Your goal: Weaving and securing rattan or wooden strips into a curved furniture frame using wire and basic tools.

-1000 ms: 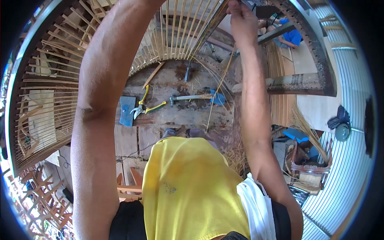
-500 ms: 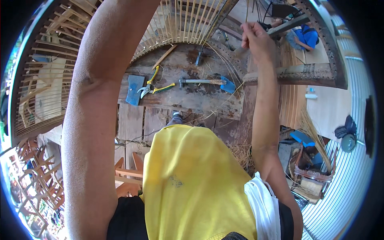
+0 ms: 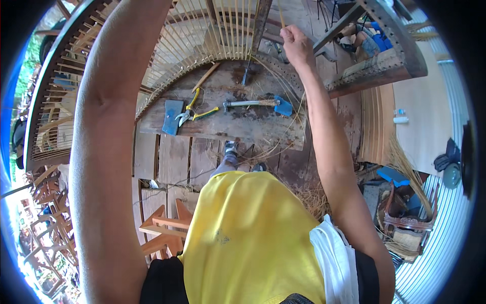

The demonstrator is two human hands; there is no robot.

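Observation:
My right hand (image 3: 297, 44), at the upper right, is closed on a thin pale cane strand (image 3: 281, 14) that runs up past the top edge. Its fingers are bunched around the strand. My left arm (image 3: 109, 126) stretches up across the left side and leaves at the top edge, so my left hand is out of sight. Left of my right hand stands a wooden frame (image 3: 260, 23) with many pale cane strands (image 3: 223, 30) strung across its opening. The frame's unstrung part (image 3: 377, 68), lined with small holes, lies right of my hand.
On a worn wooden board (image 3: 233, 131) lie a hammer (image 3: 248, 103), yellow-handled pruning shears (image 3: 188, 112), two blue pieces (image 3: 172, 117), a wooden stick (image 3: 206, 77) and a thin blue-handled tool (image 3: 245, 78). Another person (image 3: 377, 41) sits at the upper right. Chair parts (image 3: 164, 228) stand lower left.
My right hand has shifted left and slightly up, still closed on the cane strand. The view has moved, so the frame sits further left. The tools on the board stay put.

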